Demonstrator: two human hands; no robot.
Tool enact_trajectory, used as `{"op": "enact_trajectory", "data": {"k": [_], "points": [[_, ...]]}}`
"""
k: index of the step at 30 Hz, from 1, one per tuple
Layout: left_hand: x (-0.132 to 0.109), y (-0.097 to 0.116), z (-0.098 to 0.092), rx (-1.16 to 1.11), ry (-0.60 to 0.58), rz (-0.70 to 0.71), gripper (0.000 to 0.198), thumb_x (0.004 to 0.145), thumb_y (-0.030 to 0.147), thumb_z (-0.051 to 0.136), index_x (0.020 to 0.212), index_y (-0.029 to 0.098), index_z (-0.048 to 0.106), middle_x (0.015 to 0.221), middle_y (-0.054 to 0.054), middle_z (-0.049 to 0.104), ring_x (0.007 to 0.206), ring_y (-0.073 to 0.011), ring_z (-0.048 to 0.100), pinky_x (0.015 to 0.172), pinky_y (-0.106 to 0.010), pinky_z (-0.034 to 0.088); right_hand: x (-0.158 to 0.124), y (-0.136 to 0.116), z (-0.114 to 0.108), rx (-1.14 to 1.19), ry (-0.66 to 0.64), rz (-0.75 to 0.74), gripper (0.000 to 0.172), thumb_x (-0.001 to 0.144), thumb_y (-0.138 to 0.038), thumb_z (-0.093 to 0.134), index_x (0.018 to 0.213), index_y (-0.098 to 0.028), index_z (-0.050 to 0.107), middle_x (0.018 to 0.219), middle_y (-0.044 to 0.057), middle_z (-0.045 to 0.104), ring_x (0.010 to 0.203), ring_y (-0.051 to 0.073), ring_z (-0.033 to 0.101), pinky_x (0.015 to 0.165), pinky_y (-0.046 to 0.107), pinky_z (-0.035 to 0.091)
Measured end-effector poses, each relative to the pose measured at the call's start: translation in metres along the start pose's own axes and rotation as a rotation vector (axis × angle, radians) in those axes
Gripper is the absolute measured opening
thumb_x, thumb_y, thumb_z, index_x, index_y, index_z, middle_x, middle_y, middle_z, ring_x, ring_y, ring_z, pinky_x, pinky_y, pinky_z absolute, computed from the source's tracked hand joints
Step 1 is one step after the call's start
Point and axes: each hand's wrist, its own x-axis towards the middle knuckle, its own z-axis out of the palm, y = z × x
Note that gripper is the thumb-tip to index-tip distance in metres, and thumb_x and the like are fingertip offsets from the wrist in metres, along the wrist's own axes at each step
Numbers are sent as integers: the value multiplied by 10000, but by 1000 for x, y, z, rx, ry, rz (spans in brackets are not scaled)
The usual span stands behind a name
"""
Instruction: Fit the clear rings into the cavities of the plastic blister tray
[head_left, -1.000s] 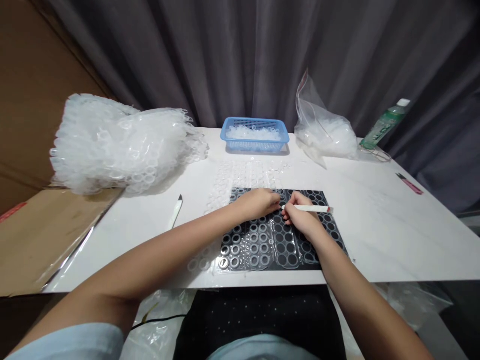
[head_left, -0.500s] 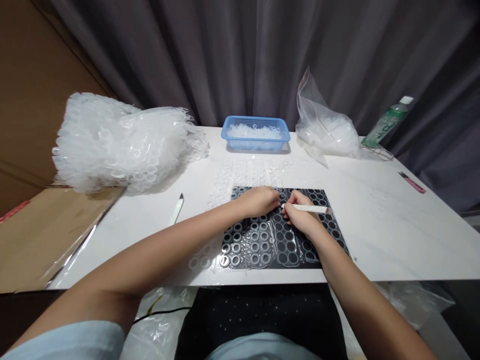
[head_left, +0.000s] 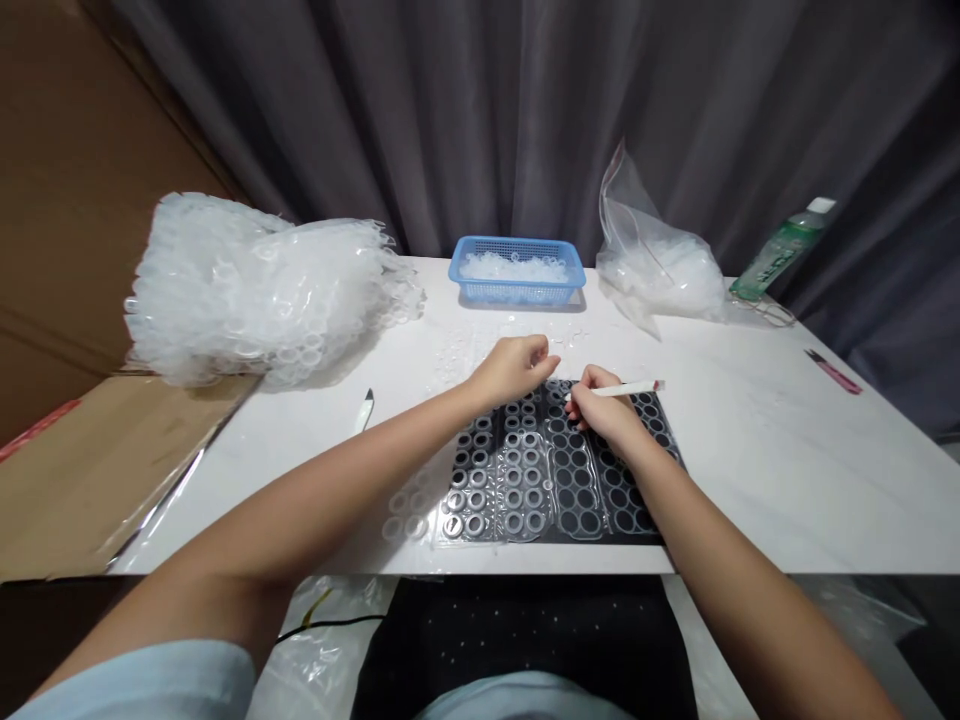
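My right hand is closed around a slim white pen-like tool with a reddish end. Its tip side points left, low over a black sheet. Clear plastic strips of rings lie on the sheet in columns; the left columns show thick pale rings, the right ones thin outlines around dark circles. At the sheet's far edge hovers my left hand, thumb stretched out and apart from the curled fingers. I see nothing between them. Beyond that hand, small clear pieces are scattered on the white table.
A blue basket of clear pieces stands at the back. Left of it is a large heap of clear plastic ring strips; right are a zip bag and a green bottle. A white-handled tool and a pink tool lie at the sides.
My left hand has lifted off the sheet and moved up and away from the right hand, its thumb parting from the fingers. The tool in my right hand has shifted slightly upward.
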Motion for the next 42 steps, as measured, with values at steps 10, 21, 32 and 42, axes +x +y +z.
{"op": "enact_trajectory", "data": {"k": [10,21,32,42], "points": [[-6,-8,18,311,-397,143,179,809,242,520,843,207,693,714,-28,656,647,-145,562,597,-265,368,3,9,1,58,43,50,100,651,-234,486,625,-230,389,480,-59,545,399,121,517,373,210,411],[-7,0,17,334,-427,113,181,848,227,468,874,158,634,784,-65,657,718,-170,584,641,-274,406,4,13,0,-116,-1,-6,123,669,-254,486,631,-234,371,530,-42,546,450,131,523,387,229,433],[11,-1,-16,295,-52,-11,216,872,319,497,726,163,526,679,-29,583,663,-158,535,631,-270,372,12,6,4,-54,48,-6,84,670,-242,480,657,-232,398,556,-40,565,495,134,546,388,208,414],[-6,4,18,455,-389,19,188,878,248,462,966,158,603,840,-112,657,810,-239,622,679,-319,441,14,12,5,-89,15,-31,78,700,-285,467,691,-239,404,607,-42,582,550,143,571,433,218,425]]}}
